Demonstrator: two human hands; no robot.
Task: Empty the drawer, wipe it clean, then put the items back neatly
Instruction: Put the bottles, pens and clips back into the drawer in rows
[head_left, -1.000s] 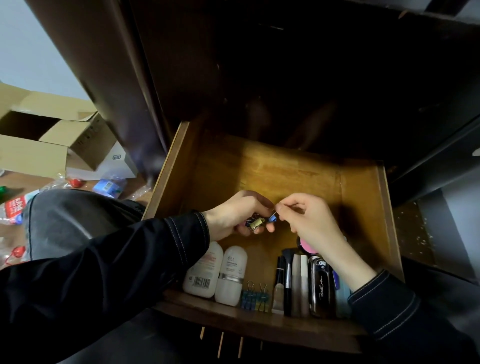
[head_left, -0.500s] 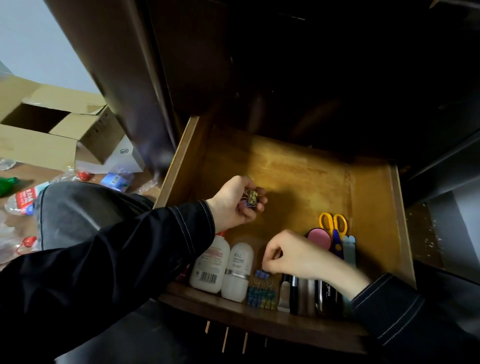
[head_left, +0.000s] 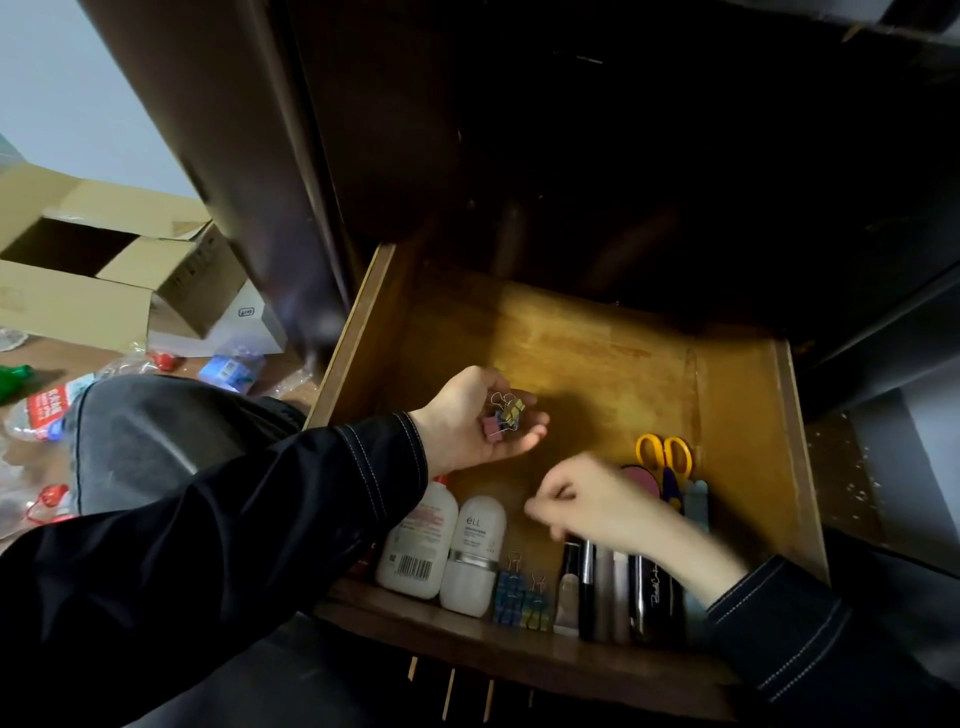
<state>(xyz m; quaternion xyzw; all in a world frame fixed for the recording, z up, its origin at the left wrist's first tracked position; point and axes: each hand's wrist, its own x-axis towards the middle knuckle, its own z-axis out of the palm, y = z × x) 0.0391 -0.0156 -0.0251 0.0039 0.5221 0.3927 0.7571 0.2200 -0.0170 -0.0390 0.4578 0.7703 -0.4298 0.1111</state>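
The wooden drawer (head_left: 597, 364) is pulled out below a dark cabinet. My left hand (head_left: 467, 426) hovers palm up over its left half, cupping small pink and yellow binder clips (head_left: 503, 415). My right hand (head_left: 587, 501), blurred, has its fingers curled just above the front row; whether it pinches a clip is unclear. Along the front wall lie two white bottles (head_left: 447, 545), a row of blue and yellow binder clips (head_left: 519, 597), and dark and pale tubes (head_left: 613, 592). Yellow-handled scissors (head_left: 665, 457) and a pink round item (head_left: 641, 478) lie at right.
An open cardboard box (head_left: 104, 260) stands on the floor to the left, with plastic bottles and wrappers (head_left: 47, 405) scattered near it. My knee in grey trousers (head_left: 156, 436) is beside the drawer's left wall. The dark cabinet (head_left: 571, 156) overhangs the drawer's back.
My right hand went from my left hand down to the clip row at the front, then lifted slightly. My left hand opened, showing the clips in its palm.
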